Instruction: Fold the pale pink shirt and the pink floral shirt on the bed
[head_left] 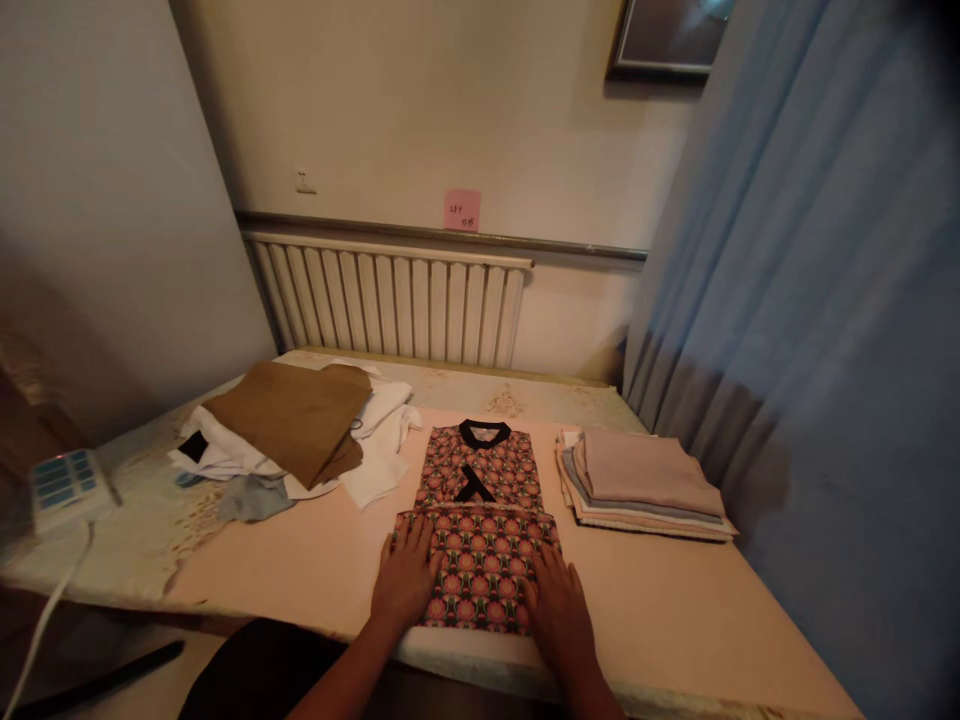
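Note:
A patterned red-and-green shirt (480, 500) with a black collar lies partly folded on the table (300, 570), its lower part turned up over itself. My left hand (405, 580) lies flat on the fold's left side, fingers stretched out. On the fold's right side my right hand (559, 610) presses flat, fingers apart. Neither hand holds anything.
A neat stack of folded pale cloths (645, 485) sits right of the shirt. A loose heap of brown, white and grey clothes (292, 430) lies at the left. A white device with a cord (64, 485) sits on the far left edge. Radiator (390, 300) behind, blue curtain (810, 350) at right.

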